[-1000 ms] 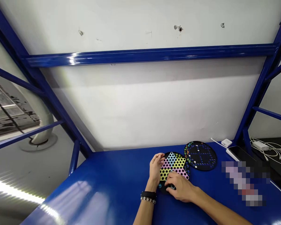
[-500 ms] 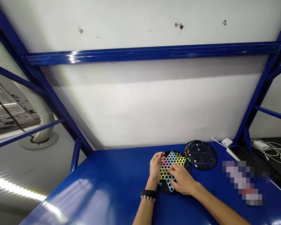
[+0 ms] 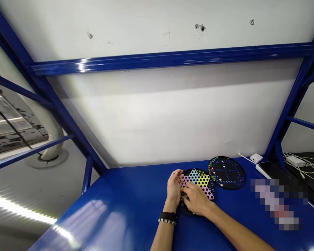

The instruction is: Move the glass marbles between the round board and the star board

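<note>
A Chinese checkers board (image 3: 194, 173) with a coloured star of holes lies on the blue table, its round black rim partly covered by my hands. My right hand (image 3: 197, 200) is over the star's lower left part, fingers pinched downward at the board; whatever is between the fingertips is hidden. At the board's left edge, my left hand (image 3: 174, 188) stands on its side, palm toward the board and fingers loosely curled apart, with nothing visible in it. Small marbles (image 3: 200, 172) lie in the board's black rim at the upper right.
A second round black board (image 3: 226, 173) with holes and coloured marbles along its left side touches the first board's right side. Farther right are a white charger (image 3: 256, 158), a dark phone (image 3: 273, 170) and a blurred patch. Blue frame posts and a white wall stand behind.
My right hand has moved left and slightly down across the star, uncovering its pink right point and hiding the lower blue point. My left hand stays nearly still. The view has shifted slightly.
</note>
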Action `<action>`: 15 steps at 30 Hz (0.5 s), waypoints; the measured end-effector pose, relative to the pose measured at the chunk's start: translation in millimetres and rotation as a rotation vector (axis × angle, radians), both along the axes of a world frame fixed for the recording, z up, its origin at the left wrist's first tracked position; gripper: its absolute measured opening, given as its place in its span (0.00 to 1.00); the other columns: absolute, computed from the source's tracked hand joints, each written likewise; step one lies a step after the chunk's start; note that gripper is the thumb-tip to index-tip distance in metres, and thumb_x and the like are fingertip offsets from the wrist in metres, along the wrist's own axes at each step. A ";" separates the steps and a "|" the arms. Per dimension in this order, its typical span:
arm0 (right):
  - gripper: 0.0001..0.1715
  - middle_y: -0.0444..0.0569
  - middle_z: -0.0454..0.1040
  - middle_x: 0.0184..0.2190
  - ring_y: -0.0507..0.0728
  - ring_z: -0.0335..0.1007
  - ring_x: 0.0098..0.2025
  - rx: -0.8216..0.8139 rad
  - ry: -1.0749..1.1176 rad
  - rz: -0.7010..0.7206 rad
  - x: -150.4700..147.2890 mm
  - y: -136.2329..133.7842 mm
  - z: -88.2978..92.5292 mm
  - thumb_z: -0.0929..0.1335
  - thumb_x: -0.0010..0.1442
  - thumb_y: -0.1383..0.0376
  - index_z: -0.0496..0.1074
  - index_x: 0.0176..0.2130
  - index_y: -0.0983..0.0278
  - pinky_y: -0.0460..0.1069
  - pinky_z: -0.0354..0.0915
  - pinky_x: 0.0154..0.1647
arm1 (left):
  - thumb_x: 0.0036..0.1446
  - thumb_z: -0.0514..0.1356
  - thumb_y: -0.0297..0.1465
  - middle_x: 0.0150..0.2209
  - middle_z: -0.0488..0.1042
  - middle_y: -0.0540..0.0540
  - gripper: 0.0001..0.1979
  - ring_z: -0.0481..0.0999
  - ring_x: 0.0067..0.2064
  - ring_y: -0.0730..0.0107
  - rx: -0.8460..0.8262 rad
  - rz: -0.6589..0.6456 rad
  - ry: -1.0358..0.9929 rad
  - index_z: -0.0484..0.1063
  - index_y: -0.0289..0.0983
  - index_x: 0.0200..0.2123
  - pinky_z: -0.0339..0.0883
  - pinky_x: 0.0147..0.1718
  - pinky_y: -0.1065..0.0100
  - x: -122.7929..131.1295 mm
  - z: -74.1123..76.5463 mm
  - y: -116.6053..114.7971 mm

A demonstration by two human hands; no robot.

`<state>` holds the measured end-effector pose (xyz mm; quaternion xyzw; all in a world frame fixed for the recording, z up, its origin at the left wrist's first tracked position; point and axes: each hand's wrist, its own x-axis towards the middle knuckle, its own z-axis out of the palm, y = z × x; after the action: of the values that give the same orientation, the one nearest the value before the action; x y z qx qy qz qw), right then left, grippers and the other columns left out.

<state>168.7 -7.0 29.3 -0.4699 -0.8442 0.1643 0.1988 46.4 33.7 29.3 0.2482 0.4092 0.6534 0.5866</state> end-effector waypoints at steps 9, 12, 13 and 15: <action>0.07 0.48 0.71 0.40 0.58 0.64 0.46 -0.003 0.066 0.076 9.8 -21.0 -1.7 0.69 0.59 0.61 0.73 0.38 0.61 0.53 0.62 0.50 | 0.41 0.71 0.42 0.39 0.77 0.46 0.19 0.74 0.36 0.71 -0.013 -0.006 -0.031 0.76 0.37 0.33 0.67 0.33 0.71 0.9 3.1 -1.2; 0.11 0.48 0.70 0.44 0.58 0.63 0.48 0.009 0.111 0.094 14.0 -22.2 2.2 0.71 0.57 0.60 0.73 0.41 0.60 0.53 0.61 0.52 | 0.41 0.71 0.42 0.39 0.77 0.45 0.19 0.75 0.36 0.70 -0.007 -0.013 -0.021 0.76 0.37 0.33 0.67 0.34 0.70 0.4 3.1 -2.1; 0.13 0.48 0.70 0.45 0.58 0.63 0.49 0.023 0.133 0.076 17.5 -19.2 3.9 0.71 0.57 0.60 0.73 0.42 0.60 0.53 0.61 0.53 | 0.41 0.71 0.42 0.39 0.77 0.45 0.19 0.75 0.36 0.70 -0.004 -0.016 -0.014 0.76 0.37 0.33 0.67 0.34 0.70 0.3 3.1 -2.4; 0.15 0.50 0.70 0.47 0.59 0.63 0.50 0.062 0.163 -0.016 29.9 -5.8 6.7 0.70 0.58 0.60 0.72 0.45 0.60 0.54 0.61 0.54 | 0.41 0.71 0.43 0.39 0.77 0.46 0.19 0.75 0.37 0.70 -0.004 -0.023 0.003 0.76 0.37 0.34 0.67 0.35 0.70 0.4 3.2 -2.9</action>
<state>198.7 -12.8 36.0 -0.4551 -0.8262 0.1741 0.2827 46.9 30.8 32.5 0.2528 0.4085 0.6453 0.5939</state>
